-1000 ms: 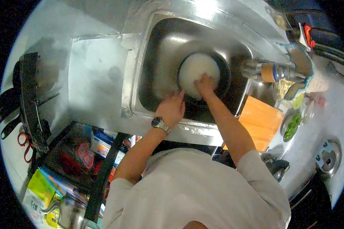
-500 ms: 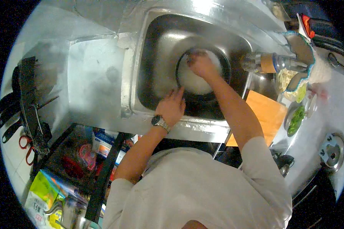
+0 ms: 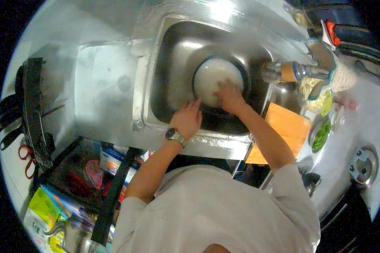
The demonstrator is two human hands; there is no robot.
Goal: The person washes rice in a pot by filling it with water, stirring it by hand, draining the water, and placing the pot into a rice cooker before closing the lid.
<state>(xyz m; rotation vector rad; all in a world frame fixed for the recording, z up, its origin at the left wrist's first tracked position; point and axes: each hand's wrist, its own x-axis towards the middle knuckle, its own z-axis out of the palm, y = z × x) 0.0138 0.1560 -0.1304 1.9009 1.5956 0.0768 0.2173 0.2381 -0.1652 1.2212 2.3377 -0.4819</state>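
Note:
A dark-rimmed round pot [image 3: 248, 85] stands in the metal sink [image 3: 173, 55]. Cloudy white liquid [image 3: 213, 69] fills much of it; whatever lies beneath the surface cannot be made out. My right hand [image 3: 231, 98] reaches into the near right part of the pot, its fingers somewhat apart and their tips dipping into the liquid. At the pot's left rim, my left hand [image 3: 186, 119] rests with its fingers stretched out, the tips touching or very close to the rim. A watch [image 3: 173, 134] is on my left wrist.
Right of the sink are an orange board [image 3: 285, 133], a glass bottle [image 3: 289, 71] lying sideways, a dish of green vegetables [image 3: 322, 135] and a metal lid [image 3: 366, 168]. Knives [image 3: 12, 120] and red-handled scissors [image 3: 26, 158] hang at left. Packages [image 3: 42, 206] fill the lower left.
My right hand has moved from the far part of the pot toward its near right side, uncovering more of the white liquid. My left hand stays at the rim.

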